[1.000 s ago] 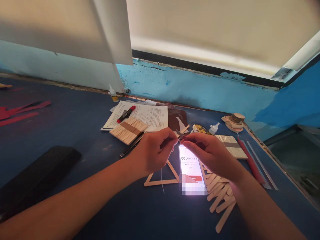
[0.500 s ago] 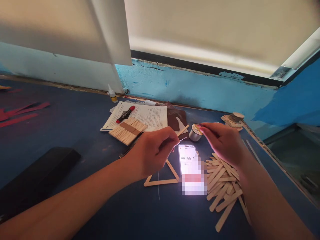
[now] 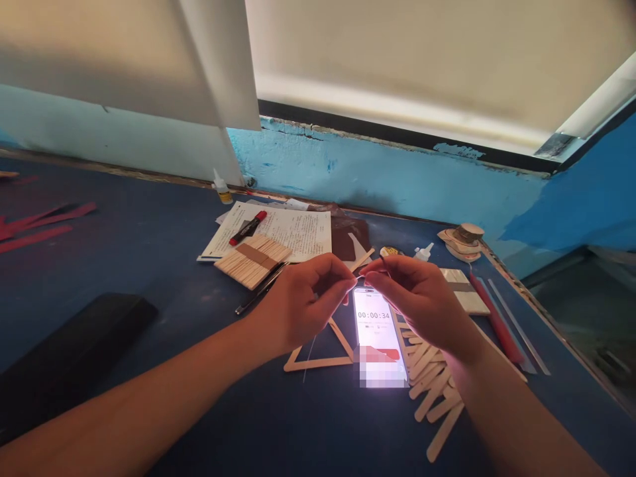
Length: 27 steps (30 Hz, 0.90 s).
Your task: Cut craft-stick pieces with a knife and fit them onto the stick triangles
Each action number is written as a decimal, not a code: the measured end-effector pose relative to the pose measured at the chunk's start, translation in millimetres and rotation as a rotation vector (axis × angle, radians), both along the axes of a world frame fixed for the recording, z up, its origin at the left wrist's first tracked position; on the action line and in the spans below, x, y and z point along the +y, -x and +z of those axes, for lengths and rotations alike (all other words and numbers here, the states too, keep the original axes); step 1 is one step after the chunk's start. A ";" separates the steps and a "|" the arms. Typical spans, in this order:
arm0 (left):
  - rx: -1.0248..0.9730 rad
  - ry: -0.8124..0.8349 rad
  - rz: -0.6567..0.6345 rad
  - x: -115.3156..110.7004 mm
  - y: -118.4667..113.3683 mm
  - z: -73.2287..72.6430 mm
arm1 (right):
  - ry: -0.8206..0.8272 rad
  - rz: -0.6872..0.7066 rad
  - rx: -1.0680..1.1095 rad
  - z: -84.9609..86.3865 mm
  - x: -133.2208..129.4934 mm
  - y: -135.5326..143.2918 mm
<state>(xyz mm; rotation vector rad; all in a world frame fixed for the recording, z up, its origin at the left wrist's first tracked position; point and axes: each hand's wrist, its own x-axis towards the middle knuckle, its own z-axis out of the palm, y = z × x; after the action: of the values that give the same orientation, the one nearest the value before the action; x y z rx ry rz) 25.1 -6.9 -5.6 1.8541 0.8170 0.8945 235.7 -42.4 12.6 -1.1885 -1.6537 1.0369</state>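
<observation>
My left hand (image 3: pixel 309 298) is closed in a pinch on a thin, pale thread (image 3: pixel 309 361), whose loose end hangs below it. My right hand (image 3: pixel 422 295) meets it fingertip to fingertip, pinching the same thread, of which a short bright bit shows between them. Just behind the right fingers, the yellow-labelled top of a thread spool (image 3: pixel 391 251) peeks out; the rest is hidden. Under the left hand lie wooden craft sticks (image 3: pixel 320 363) set in a triangle, partly covered. A lit phone (image 3: pixel 376 334) with a running timer lies below both hands.
Loose craft sticks (image 3: pixel 437 391) are heaped under my right forearm. A banded stick bundle (image 3: pixel 253 260), printed pages (image 3: pixel 303 232), a marker (image 3: pixel 248 227) and a glue bottle (image 3: pixel 222 191) stand left of centre. At right are another bundle (image 3: pixel 464 291) and a red strip (image 3: pixel 494 318).
My right hand has left the spool and moved left and down to my left hand, pinching the thread there. The left hand has barely moved. The timer digits are now uncovered.
</observation>
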 end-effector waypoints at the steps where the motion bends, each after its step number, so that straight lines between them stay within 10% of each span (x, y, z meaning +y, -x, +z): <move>1: 0.012 -0.008 -0.001 -0.2 -0.3 -0.1 | -0.002 -0.005 -0.012 -0.4 0.3 0.1; 10: -0.044 0.120 -0.031 4.8 -0.6 -3.9 | -0.043 -0.101 -0.043 1.9 4.1 -7.9; 20: -0.223 0.478 -0.050 13.1 -3.4 1.3 | -0.325 -0.613 0.398 22.1 25.9 -133.7; 27: -0.199 0.385 -0.033 17.3 0.2 -1.8 | -0.184 -0.533 0.407 1.2 33.0 -67.2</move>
<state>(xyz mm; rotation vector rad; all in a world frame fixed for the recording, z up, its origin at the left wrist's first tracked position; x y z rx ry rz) 24.9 10.4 -7.4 1.4164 0.7704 0.8197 302.8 -9.3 13.8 -1.1195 -1.0130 0.7086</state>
